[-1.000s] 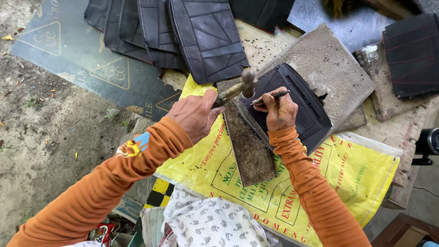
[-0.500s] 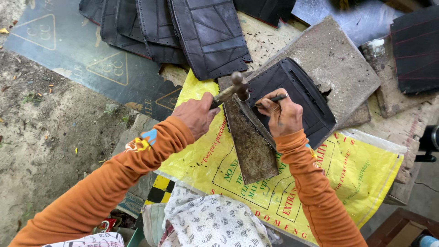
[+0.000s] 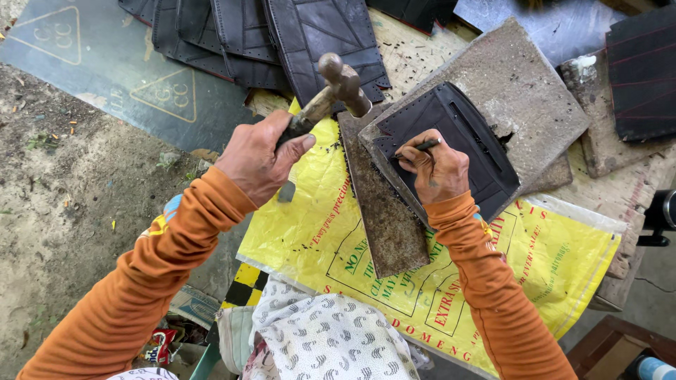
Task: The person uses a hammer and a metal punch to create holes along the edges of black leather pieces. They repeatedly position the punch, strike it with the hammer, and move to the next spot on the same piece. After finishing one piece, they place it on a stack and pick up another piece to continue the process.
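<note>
Our left hand [image 3: 257,158] grips the hammer [image 3: 331,88], right hand [image 3: 440,169] pinches the punch [image 3: 417,148] on the black piece [image 3: 458,134] at frame centre; a stray blow could hit our fingers.

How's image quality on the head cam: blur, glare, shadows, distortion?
Head view: even, soft daylight with no hard shadows; the hammer in the left hand looks slightly motion-blurred at its head; the right hand, its thin punch and the black leather piece are sharp; mild sheen on the yellow sack, no blown-out glare; wide-angle stretch at the edges.
</note>
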